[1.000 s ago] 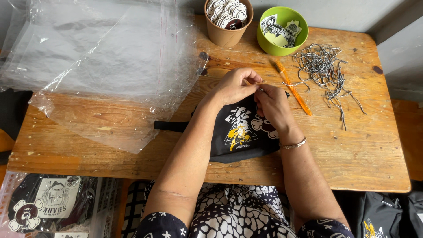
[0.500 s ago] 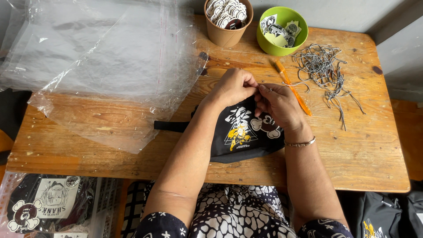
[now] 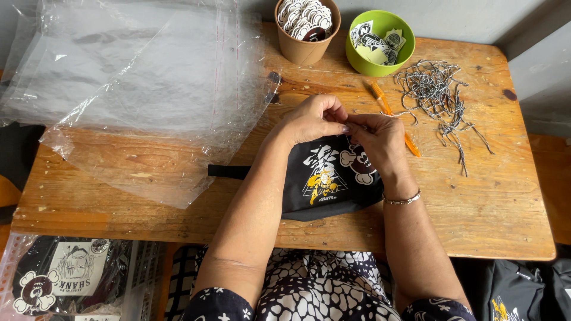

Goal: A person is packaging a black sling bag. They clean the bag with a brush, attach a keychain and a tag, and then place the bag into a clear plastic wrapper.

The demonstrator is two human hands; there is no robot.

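A black fabric pouch with a white and yellow print lies on the wooden table in front of me. Its black strap sticks out to the left. My left hand and my right hand meet fingertip to fingertip over the pouch's top edge, pinching something small there that I cannot make out. A round black and white charm hangs on the pouch just below my right hand. My right wrist wears a thin bracelet.
Clear plastic bags are spread over the table's left half. A brown paper cup of round badges and a green bowl of stickers stand at the back. A pile of metal ball chains and an orange tool lie to the right.
Both hands stay joined over the pouch's top edge and have shifted very slightly. The pouch lies where it was.
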